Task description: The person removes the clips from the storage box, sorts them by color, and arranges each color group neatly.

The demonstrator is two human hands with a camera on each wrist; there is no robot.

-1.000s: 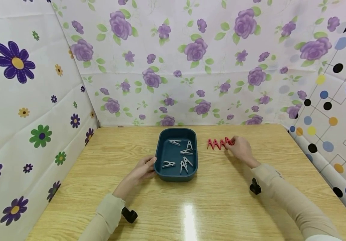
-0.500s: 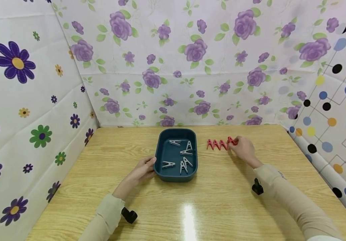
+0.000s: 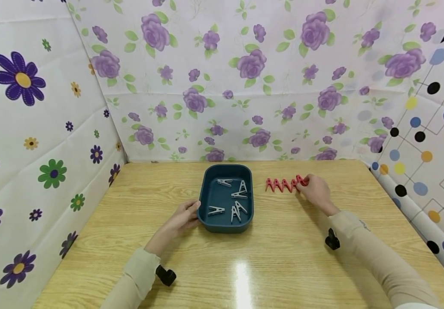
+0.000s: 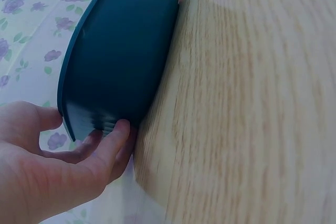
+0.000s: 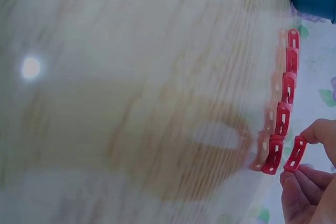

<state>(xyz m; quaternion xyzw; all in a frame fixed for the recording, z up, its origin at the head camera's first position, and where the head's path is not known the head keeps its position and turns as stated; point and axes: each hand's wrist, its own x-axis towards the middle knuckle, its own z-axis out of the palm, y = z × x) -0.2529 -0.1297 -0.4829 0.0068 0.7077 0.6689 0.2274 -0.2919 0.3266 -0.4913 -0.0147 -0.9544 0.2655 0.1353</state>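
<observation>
My right hand (image 3: 315,191) pinches a red clothespin (image 5: 296,153) between thumb and fingers. It is held at the right end of a zigzag row of several red clothespins (image 3: 277,185), which stand side by side on the table. In the right wrist view, a narrow gap separates the held clothespin from the row's nearest clothespin (image 5: 273,155). My left hand (image 3: 185,216) holds the left side of a dark teal plastic bin (image 3: 226,229), thumb at the rim and fingers against the outer wall. Several grey clothespins (image 3: 217,210) lie scattered inside the bin.
The wooden table (image 3: 183,257) reaches back to a flowered cloth wall (image 3: 222,94). Patterned cloth also hangs at the left and right sides. Each wrist carries a small black camera mount, the left mount (image 3: 165,275) and the right mount (image 3: 332,240).
My right hand has moved slightly right along the row. The clothespin it pinched earlier now stands at the row's end, and it holds another. My left hand and the bin have not moved.
</observation>
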